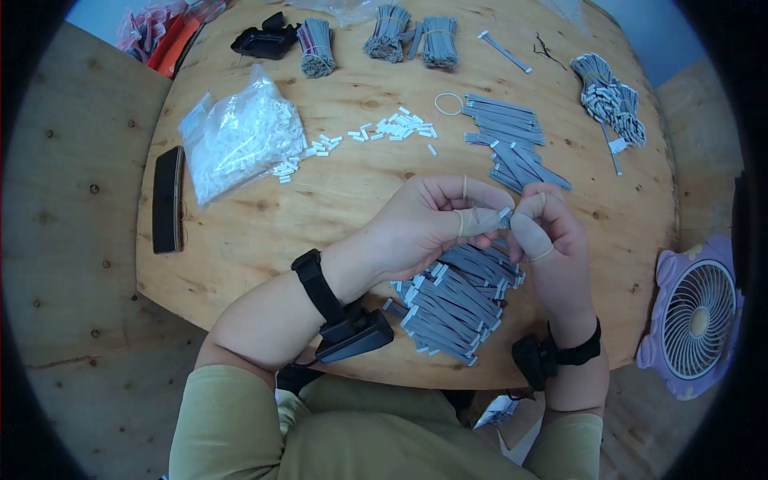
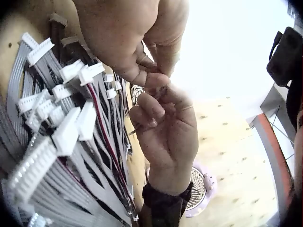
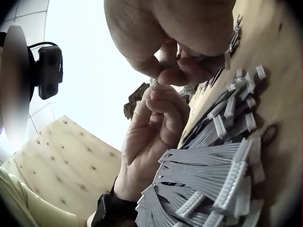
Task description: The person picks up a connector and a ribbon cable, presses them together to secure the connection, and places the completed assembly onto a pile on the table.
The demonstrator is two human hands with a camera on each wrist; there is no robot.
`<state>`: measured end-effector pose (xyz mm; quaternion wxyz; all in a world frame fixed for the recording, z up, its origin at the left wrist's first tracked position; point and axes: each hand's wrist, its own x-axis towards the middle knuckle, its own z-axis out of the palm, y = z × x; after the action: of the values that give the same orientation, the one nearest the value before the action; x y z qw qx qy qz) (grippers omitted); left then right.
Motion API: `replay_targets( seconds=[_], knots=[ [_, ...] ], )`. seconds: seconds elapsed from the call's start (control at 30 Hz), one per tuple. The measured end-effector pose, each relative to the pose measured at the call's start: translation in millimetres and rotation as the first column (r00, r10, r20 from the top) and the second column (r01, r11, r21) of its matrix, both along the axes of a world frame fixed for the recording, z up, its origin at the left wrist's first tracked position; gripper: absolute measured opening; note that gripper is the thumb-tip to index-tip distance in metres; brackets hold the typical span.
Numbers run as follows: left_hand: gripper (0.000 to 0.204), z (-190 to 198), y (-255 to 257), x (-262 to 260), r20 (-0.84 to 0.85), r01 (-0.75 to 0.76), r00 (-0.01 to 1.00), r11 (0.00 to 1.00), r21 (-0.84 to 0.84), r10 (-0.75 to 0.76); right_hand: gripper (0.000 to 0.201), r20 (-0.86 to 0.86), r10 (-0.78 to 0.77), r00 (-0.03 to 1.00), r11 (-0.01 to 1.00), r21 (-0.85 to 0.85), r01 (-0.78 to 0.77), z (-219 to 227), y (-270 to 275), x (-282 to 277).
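Observation:
In the head view my left hand [image 1: 436, 220] pinches a small white connector [image 1: 505, 214] between thumb and index finger. My right hand [image 1: 552, 228] meets it fingertip to fingertip, its thumb and curled fingers gripping a short grey ribbon cable mostly hidden inside the hand. An end of that cable [image 3: 227, 61] sticks out past the right fingers in the right wrist view. Pale finger cots cover thumb and index fingertips. Just below the hands lies a heap of grey ribbon cables [image 1: 452, 304] with white connectors on their ends.
Loose white connectors [image 1: 404, 126] lie beside a clear bag [image 1: 244, 148] full of them. Grey cables [image 1: 504, 120] are laid out beyond the right hand, with tied bundles [image 1: 439, 42] at the back. A phone [image 1: 167, 200] lies left; a purple fan [image 1: 696, 320] stands right.

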<state>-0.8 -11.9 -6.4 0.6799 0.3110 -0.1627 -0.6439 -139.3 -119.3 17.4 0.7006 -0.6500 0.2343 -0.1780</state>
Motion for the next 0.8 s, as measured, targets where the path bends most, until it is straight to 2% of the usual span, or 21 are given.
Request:
replay_targets(
  seconds=[0.17,0.27,0.47,0.8],
  knots=[
    [0.021,0.7,0.2,-0.1,0.014,-0.002,1.000,1.000,-0.006,0.002,0.003,-0.007,0.009,1.000,1.000,0.029,-0.009,0.7,-0.5,-1.0],
    [0.021,2.0,0.7,0.4,0.025,-0.007,1.000,1.000,0.014,0.006,0.003,0.013,0.023,1.000,0.998,-0.066,-0.022,1.6,0.6,-0.5],
    [0.021,0.6,0.3,0.4,0.028,-0.008,1.000,1.000,0.016,0.008,0.005,0.037,0.039,0.999,0.996,-0.088,-0.035,0.2,1.7,0.6],
    [0.021,1.0,-0.1,-0.9,0.029,-0.014,0.999,1.000,0.006,0.014,0.005,0.000,-0.014,1.000,1.000,-0.014,0.014,1.9,1.3,-0.5]
  ],
)
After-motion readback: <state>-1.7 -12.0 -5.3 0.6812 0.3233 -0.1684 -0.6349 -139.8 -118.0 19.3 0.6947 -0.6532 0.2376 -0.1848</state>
